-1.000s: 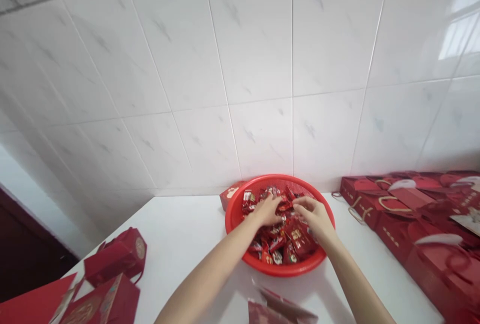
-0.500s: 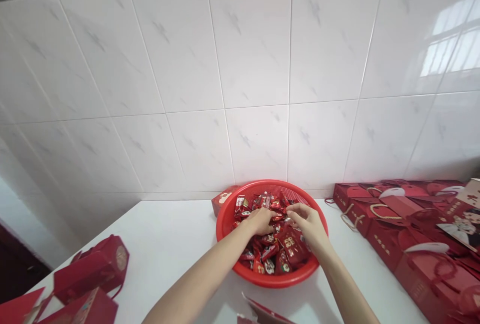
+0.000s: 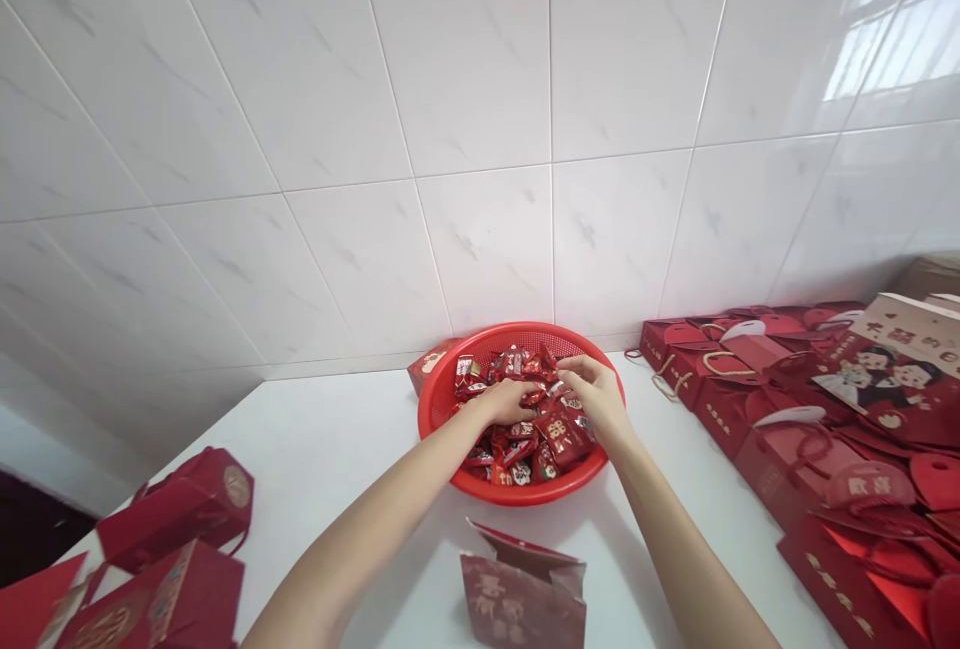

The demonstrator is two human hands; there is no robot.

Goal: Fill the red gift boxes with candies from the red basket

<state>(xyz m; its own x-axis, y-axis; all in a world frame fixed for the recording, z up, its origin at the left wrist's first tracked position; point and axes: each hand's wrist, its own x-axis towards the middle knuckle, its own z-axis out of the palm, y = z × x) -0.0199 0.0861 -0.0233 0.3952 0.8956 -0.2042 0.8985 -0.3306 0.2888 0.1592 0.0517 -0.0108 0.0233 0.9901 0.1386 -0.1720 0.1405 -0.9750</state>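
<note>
A round red plastic basket (image 3: 517,496) holds many small wrapped candies (image 3: 520,472), mostly in red foil. My left hand (image 3: 508,402) reaches into the middle of the pile, its fingers curled down among the wrappers. Over the right part of the basket, my right hand (image 3: 596,394) has thumb and fingers drawn together close to the candies. Whatever is between the fingers of either hand is too hidden to name. A larger red packet (image 3: 562,435) with gold print lies between the hands. In front of the basket stands a dark red paper gift box (image 3: 523,601) with its top flaps up.
Rows of red gift boxes (image 3: 724,417) with cord handles fill the right side, with a box panel showing a printed couple (image 3: 885,379) on top. More red boxes (image 3: 180,509) lie at the left. A small red box (image 3: 429,367) sits behind the basket, by the tiled wall (image 3: 480,249).
The view has tipped downward and shifted, bringing the open gift box further into the picture. Both hands stay inside the basket, with the fingers moved only slightly.
</note>
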